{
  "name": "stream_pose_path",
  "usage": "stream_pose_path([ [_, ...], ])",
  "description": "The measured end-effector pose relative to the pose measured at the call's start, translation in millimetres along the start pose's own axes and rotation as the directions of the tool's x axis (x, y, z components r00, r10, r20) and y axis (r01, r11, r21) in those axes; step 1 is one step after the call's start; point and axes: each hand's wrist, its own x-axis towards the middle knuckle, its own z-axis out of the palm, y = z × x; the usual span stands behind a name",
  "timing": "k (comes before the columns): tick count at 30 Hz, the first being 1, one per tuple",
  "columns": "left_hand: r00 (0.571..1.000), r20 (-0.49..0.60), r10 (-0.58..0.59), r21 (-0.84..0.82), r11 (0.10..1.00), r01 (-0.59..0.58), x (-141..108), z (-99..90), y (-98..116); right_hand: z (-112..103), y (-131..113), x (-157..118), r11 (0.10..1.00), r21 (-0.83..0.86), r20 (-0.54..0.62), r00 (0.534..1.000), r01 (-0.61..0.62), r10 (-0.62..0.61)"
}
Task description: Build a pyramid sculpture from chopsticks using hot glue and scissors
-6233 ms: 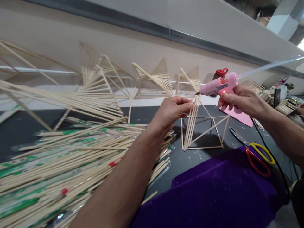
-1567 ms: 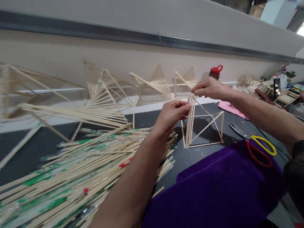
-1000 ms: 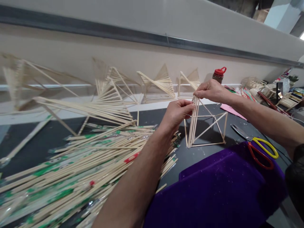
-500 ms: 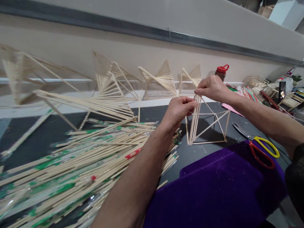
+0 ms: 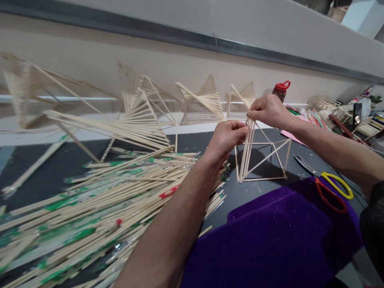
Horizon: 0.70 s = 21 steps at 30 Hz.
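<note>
A frame of thin wooden sticks, like disposable chopsticks, stands on the dark tabletop. Several sticks rise side by side at its near left corner. Fingers of my left hand are closed in a pinch on the upper part of these sticks, from the left. My right hand pinches their top ends from above, fingertips pressed together. The exact joint under the fingertips is hidden. To the left lies a large pile of chopsticks, many in clear and green wrappers.
Twisted stick structures stand along the wall, a larger one nearer on the left. Scissors with red and yellow handles rest by a purple cloth. A red-lidded bottle and assorted clutter are at the right.
Both hands keep the same pinch on the sticks, with hardly any movement. The view has shifted very slightly.
</note>
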Motion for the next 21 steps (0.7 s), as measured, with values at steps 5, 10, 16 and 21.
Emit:
stream_pose_path([
  [5,1.0,0.003,0.004,-0.012,1.0,-0.004,-0.4,0.3,0.1,0.2,2.4,-0.3,0.999,0.036,0.003,1.0,0.01,-0.01],
  [10,1.0,0.009,0.004,-0.008,1.0,-0.004,-0.3,-0.2,0.7,0.2,2.2,-0.5,1.0,0.025,-0.004,1.0,0.001,-0.001],
  [16,1.0,0.0,-0.008,-0.008,1.0,0.008,-2.0,-1.0,2.7,4.1,10.7,1.3,0.985,0.147,0.009,0.996,-0.091,0.091],
  [21,1.0,0.014,-0.009,-0.03,1.0,0.009,-2.0,-1.6,1.6,1.8,10.3,1.3,0.957,0.236,0.029,0.986,-0.168,0.166],
])
